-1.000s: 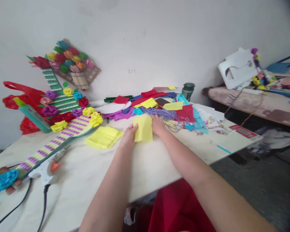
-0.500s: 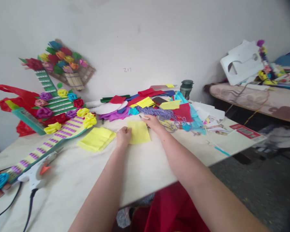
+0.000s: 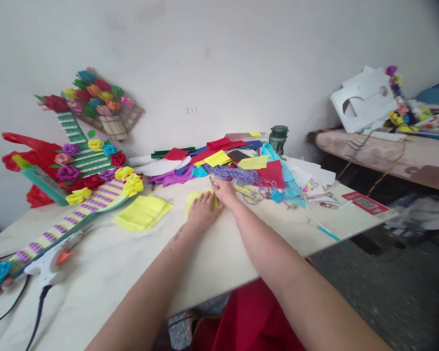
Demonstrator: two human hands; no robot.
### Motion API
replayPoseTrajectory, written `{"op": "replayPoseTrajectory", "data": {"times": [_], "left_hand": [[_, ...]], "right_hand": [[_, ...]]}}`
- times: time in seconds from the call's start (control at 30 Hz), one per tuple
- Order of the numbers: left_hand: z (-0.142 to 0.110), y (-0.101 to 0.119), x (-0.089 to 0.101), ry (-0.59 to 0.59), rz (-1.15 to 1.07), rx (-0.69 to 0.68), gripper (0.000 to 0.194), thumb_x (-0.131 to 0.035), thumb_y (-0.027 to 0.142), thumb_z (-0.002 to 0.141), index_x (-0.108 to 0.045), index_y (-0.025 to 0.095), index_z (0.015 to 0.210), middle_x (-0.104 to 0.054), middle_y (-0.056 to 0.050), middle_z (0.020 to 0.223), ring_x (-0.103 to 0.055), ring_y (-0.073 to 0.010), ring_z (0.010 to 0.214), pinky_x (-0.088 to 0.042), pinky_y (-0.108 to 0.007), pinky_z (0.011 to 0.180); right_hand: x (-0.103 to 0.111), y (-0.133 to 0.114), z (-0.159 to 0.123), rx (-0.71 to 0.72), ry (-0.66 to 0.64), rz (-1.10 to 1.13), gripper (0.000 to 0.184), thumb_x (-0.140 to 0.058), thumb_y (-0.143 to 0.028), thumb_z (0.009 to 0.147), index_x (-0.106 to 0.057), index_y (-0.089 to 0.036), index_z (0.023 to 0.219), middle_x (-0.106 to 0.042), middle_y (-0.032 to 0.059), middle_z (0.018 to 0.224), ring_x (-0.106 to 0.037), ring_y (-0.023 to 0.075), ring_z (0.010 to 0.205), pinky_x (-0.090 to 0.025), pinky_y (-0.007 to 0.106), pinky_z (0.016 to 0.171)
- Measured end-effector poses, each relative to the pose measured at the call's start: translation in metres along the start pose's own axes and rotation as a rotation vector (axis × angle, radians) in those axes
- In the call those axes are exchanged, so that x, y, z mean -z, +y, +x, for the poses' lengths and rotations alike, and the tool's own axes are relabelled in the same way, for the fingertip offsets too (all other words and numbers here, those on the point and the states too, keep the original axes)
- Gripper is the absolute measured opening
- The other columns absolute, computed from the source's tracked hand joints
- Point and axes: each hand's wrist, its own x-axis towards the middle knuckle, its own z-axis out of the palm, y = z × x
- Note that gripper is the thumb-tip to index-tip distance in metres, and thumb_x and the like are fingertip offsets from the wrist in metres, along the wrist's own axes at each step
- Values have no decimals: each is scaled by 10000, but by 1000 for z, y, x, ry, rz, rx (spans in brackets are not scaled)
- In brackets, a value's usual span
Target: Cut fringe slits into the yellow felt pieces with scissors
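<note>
My left hand [image 3: 203, 210] lies open and flat, fingers spread, on a square of yellow crepe paper [image 3: 192, 196] on the table. The palm covers most of that sheet; only its left and upper edges show. My right hand [image 3: 225, 192] is closed beside it at the sheet's upper right, around a slim pen-like tool [image 3: 211, 182]. Only the tool's tip shows, and its kind is unclear. To the left of my left hand rests a stack of yellow crepe paper sheets [image 3: 142, 213].
A heap of coloured paper [image 3: 175, 173] and purple yarn [image 3: 234, 174] lies behind my hands. On the left are a glue gun [image 3: 47, 261] with its cord and a guitar-shaped craft [image 3: 71, 219] with paper flowers. A dark green cup [image 3: 278, 139] stands by the wall.
My left hand has gone from gripping the yellow sheet's left edge to lying flat across it. My right hand has moved slightly down and stays closed on the slim tool.
</note>
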Motion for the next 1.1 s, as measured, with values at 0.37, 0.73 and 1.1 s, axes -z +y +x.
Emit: {"op": "replayPoseTrajectory", "data": {"times": [0.37,0.73,1.1], "left_hand": [[5,-2,-15,0,-1,43,686,-173,580,835,-223,197,1403,-173,-55,1467,-98,-251,1349,-109,-467,1069],[5,-5,-13,204,-168,56,526,-330,442,858,-384,216,1330,-333,-80,1404,-179,-257,1333,-114,-482,1065],[6,-26,-10,363,-469,177,498,-291,413,876,-507,123,1218,-528,-137,1238,-429,-242,1197,-310,-395,996]], "right_hand": [[64,21,21,-371,256,-284,338,-454,-225,763,-633,-96,1019,-376,175,1328,-511,290,1032,-442,396,792],[78,55,35,-246,244,-470,366,-405,-135,771,-606,-41,1062,-536,191,1141,-487,269,1041,-336,369,914],[79,57,29,-287,189,-545,314,-445,-183,766,-660,-114,984,-489,171,1240,-501,289,1037,-329,436,884]]}}
